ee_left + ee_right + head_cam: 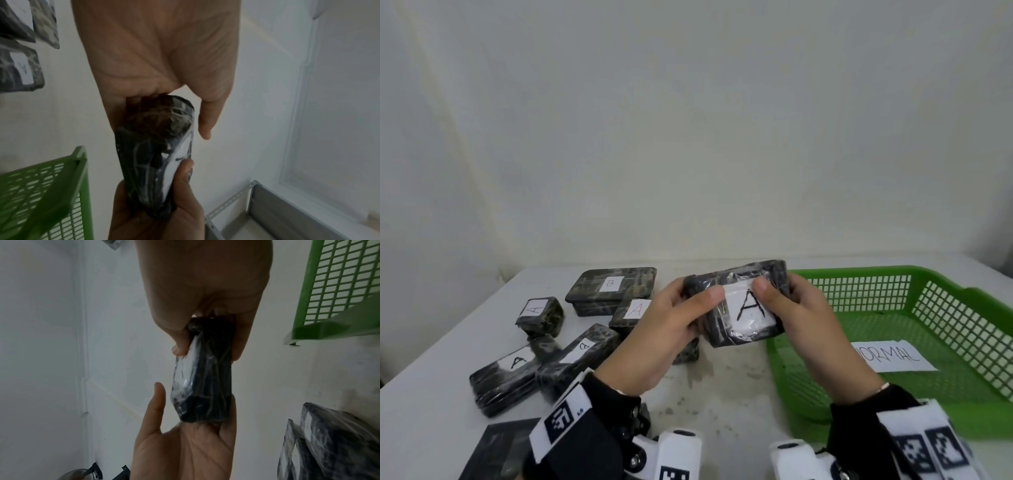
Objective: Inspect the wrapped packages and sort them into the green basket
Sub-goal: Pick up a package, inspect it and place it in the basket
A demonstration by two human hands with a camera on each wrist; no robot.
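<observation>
1. Both hands lift the wrapped package (736,303) above the table (722,387), label "A" tilted toward the face, likely for reading
2. The left hand (671,329) and right hand (801,318) each curl round an end, thumbs on top, steadying it
3. The green basket (962,301) waits just right, still holding only a "NORMAL" slip (893,356)

Wrapped "A" package (739,305) held up, green basket (962,308)

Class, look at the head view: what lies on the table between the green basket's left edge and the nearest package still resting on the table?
Only bare, speckled table between the green basket and the package; the head view shows it.
</observation>
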